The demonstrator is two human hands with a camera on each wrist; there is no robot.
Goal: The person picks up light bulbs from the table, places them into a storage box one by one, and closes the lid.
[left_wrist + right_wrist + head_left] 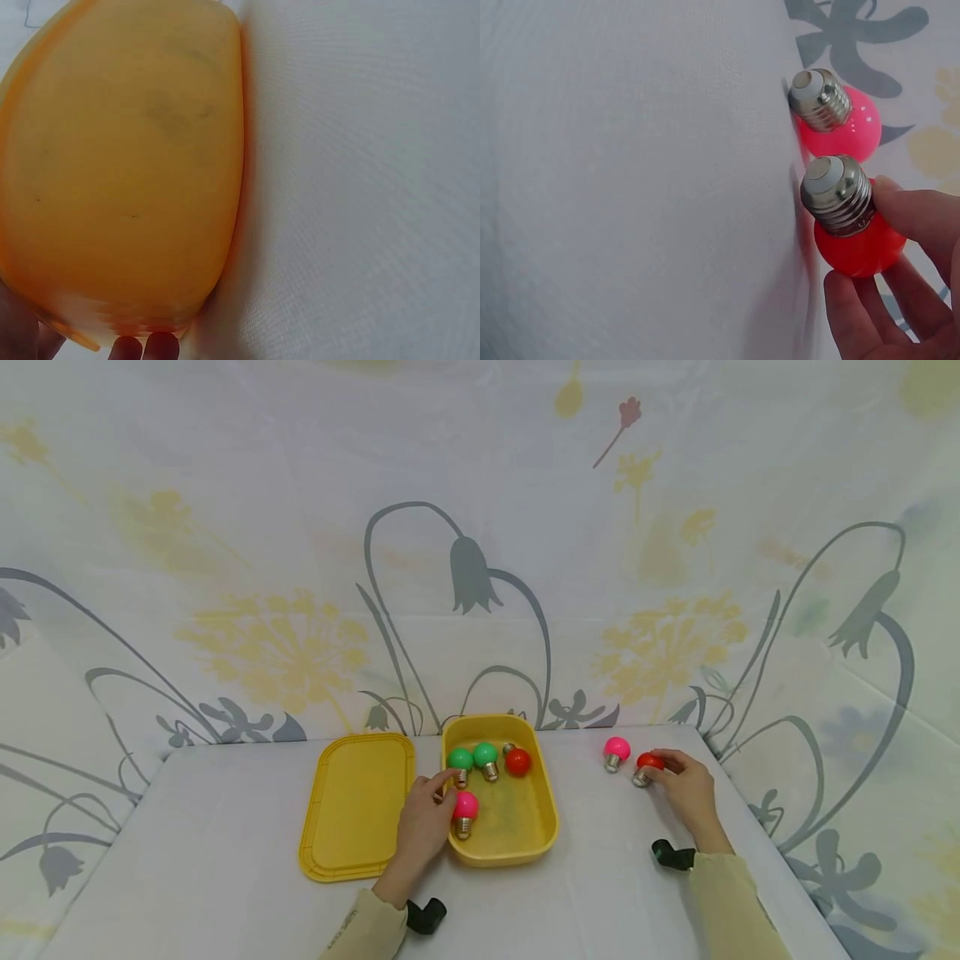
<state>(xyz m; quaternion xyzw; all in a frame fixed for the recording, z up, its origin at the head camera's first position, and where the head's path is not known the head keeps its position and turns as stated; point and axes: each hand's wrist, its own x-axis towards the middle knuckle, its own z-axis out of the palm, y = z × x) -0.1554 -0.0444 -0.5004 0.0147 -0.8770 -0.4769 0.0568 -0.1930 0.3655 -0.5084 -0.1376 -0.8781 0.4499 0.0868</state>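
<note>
Two green bulbs [486, 754] lie side by side in a yellow box [498, 860], near its far end. One boxed red bulb [517, 762] lies just to the right of them, and one boxed pink bulb [466, 806] lies below, by the left wall.

The left hand [426, 818] pinches that left wall, with some fingers over the rim and some on the outside. One fingertip is right by a green bulb, but I cannot tell if they touch.

Far over to the right, the right hand [688, 789] has hold of a round red bulb [859, 244] — the thumb is on one side, the fingers on the other, only as wide apart as the bulb. I cannot tell if its shiny metal end touches the white table [225, 827]. A loose pink bulb [617, 748] is just beside it, on the table.

A flat yellow lid [360, 793] lies left of the box — close to it, with nothing on top.
</note>
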